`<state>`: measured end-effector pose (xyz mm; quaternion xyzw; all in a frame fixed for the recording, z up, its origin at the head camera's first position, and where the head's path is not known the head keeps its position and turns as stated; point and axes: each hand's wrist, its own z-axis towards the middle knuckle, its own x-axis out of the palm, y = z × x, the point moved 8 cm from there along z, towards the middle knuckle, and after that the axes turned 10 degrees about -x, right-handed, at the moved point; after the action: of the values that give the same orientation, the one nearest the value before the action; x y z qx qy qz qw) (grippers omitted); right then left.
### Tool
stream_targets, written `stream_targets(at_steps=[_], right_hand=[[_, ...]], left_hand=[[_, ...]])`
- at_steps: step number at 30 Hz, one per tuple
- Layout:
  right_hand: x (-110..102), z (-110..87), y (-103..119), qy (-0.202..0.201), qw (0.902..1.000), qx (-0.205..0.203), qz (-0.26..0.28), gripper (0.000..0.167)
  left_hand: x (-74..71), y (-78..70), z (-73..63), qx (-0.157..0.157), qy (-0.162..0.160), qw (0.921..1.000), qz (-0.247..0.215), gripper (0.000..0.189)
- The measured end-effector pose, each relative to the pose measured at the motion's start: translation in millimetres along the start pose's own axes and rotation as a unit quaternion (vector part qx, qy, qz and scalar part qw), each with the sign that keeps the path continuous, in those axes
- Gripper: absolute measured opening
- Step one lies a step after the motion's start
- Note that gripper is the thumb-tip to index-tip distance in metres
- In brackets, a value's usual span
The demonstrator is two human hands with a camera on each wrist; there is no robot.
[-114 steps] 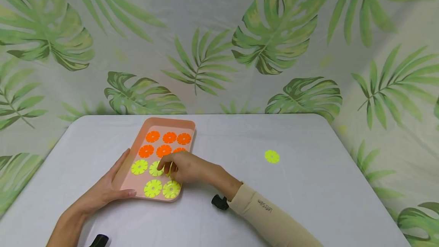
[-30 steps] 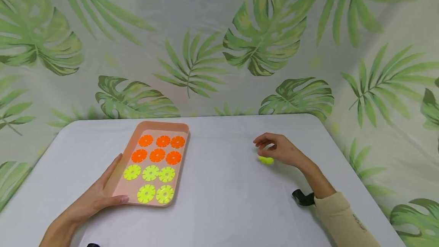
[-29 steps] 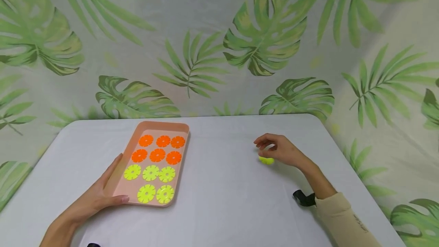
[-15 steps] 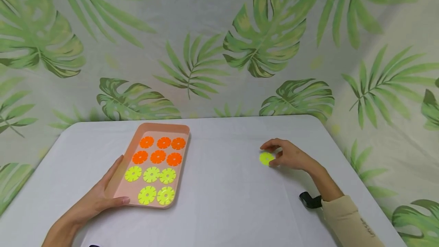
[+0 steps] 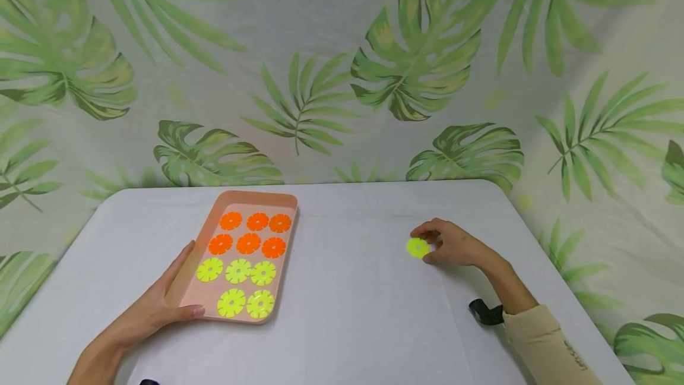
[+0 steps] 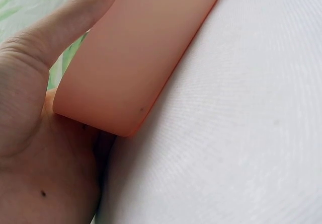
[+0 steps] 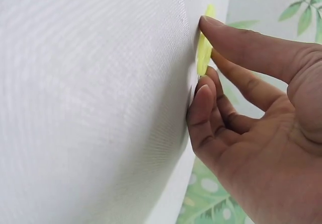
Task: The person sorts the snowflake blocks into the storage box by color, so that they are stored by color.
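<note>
A shallow pink tray lies on the left part of the table. My left hand grips its near left corner, fingers along the left side and thumb at the near edge. In the left wrist view the tray wall sits against the palm of the hand. Far to the right, my right hand pinches a yellow notched disc at its edge. The right wrist view shows the disc edge-on between thumb and fingers of the hand, close to the cloth.
Inside the tray are orange notched discs in two rows at the far end and several yellow notched discs nearer me. A white cloth covers the table. A leaf-patterned curtain hangs behind it.
My right hand has left the tray and moved right to the lone yellow disc. It hovered over the disc, then shifted slightly right and brought thumb and fingers to its edge. The left hand stays.
</note>
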<state>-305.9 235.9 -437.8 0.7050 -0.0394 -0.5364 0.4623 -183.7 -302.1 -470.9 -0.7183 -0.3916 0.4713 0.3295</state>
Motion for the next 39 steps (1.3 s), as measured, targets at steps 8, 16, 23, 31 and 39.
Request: stream_targets(at_steps=[8,16,23,31,39], right_hand=[[2,4.4,-1,-0.016,0.9998,0.011,0.004,0.043],[8,12.8,4,-0.040,0.9991,0.010,0.003,0.040],[14,25.0,15,-0.051,0.9987,-0.010,0.002,0.032],[29,40.5,26,-0.039,0.9977,-0.022,0.051,0.033],[41,54.6,39,-0.029,0.9970,-0.034,0.063,0.031]], left_hand=[[0.0,-0.8,-0.2,0.001,0.003,1.0000,0.001,0.115],[0.5,-1.1,0.1,-0.007,-0.002,0.9999,0.008,0.115],[1.2,0.2,0.3,-0.018,-0.001,0.9998,0.004,0.116],[1.1,0.2,0.5,-0.029,-0.002,0.9996,0.005,0.118],[1.1,-1.4,-1.5,-0.018,-0.003,0.9998,-0.002,0.117]])
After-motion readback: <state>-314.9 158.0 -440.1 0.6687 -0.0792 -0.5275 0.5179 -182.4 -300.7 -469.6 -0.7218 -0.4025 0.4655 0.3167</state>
